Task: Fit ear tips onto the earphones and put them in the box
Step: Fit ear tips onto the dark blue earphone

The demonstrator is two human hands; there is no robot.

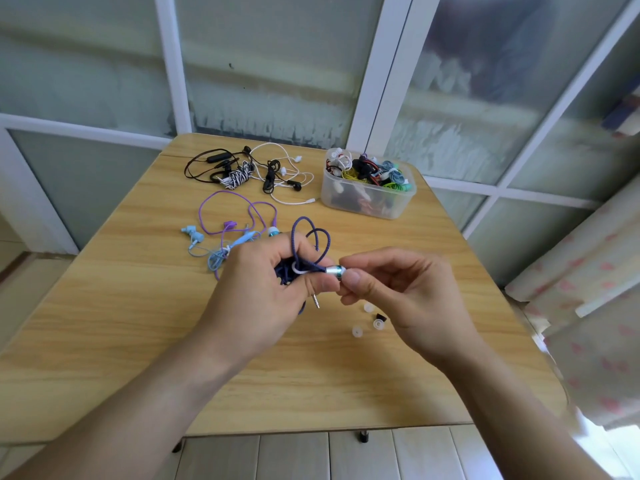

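Observation:
My left hand [266,289] grips a bundled dark blue braided earphone cable [311,240] above the table's middle, its silver earbud [334,270] sticking out to the right. My right hand [391,289] pinches the earbud's tip between thumb and fingers; whether an ear tip sits there is hidden. The jack plug [316,301] hangs below my left fingers. Loose ear tips lie just under my right hand: clear tips [356,331] and one black tip [380,317]. The clear plastic box [367,197], filled with coiled earphones, stands at the back right.
A purple earphone [239,216] and a light blue earphone [207,244] lie left of my hands. Black, white and zebra-striped earphones [249,171] lie at the back. The wooden table [138,323] ends at a glazed wall behind; a curtain [588,306] hangs on the right.

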